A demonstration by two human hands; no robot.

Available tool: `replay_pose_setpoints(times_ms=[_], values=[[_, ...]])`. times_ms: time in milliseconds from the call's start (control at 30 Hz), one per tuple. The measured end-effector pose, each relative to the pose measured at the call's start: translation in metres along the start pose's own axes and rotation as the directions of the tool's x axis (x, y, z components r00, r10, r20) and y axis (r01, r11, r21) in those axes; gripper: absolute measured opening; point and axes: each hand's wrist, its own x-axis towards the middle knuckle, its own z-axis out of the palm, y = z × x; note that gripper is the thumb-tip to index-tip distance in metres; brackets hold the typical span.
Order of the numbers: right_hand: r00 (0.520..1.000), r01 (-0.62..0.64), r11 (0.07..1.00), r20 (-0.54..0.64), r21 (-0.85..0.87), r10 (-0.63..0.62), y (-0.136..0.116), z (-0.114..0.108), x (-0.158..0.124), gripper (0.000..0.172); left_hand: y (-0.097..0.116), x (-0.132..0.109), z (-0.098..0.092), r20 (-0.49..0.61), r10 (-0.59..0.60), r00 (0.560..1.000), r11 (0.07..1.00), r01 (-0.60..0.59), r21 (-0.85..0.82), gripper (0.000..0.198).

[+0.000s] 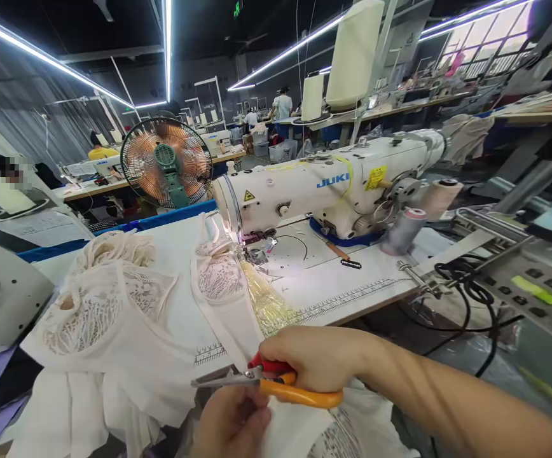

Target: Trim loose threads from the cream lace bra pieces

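Orange-and-red-handled scissors (304, 395) are gripped in my right hand (321, 356), its fingers curled through the handles. Their metal blades point left, nearly closed, just above my left hand (231, 423). My left hand has its fingers bent and thumb pressed in at the edge of a cream lace garment (290, 432), partly cut off by the frame bottom. Another cream lace garment piece (221, 280) runs from under the sewing machine's needle area (242, 245) down to the scissors. Exactly where the blades meet cloth is hidden by the hands.
A white sewing machine (295, 184) stands on a table with a printed ruler (347, 296). Cream lace garments (109, 318) are heaped at left. A fan (166, 159) is behind. Thread cones (404, 229), a blade-like black piece (351, 264) and cables (488, 299) lie rightward.
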Motion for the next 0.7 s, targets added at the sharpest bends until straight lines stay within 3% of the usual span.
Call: replay_pose_setpoints(times_ms=[100, 200, 500, 700], values=[[1.000, -0.016, 0.999, -0.003, -0.049, 0.016, 0.0030, -0.0054, 0.0026, 0.028, 0.0056, 0.0050, -0.0051, 0.099, -0.086, 0.991, 0.990, 0.096, -0.101, 0.039], [1.000, -0.005, 0.998, 0.006, -0.068, 0.006, 0.0048, -0.0065, 0.0048, 0.029, 0.0065, 0.0075, -0.0081, 0.126, -0.124, 0.984, 0.981, 0.140, -0.132, 0.042], [0.994, 0.092, 0.995, -0.052, -0.034, -0.093, 0.0042, -0.0030, 0.0093, 0.029, 0.0060, 0.0092, -0.0025, 0.022, -0.129, 0.991, 0.962, 0.131, -0.239, 0.037], [0.996, 0.073, 0.995, -0.045, -0.069, -0.076, 0.0022, -0.0052, 0.0089, 0.027, 0.0043, 0.0095, -0.0016, -0.016, -0.123, 0.992, 0.960, 0.115, -0.254, 0.036]])
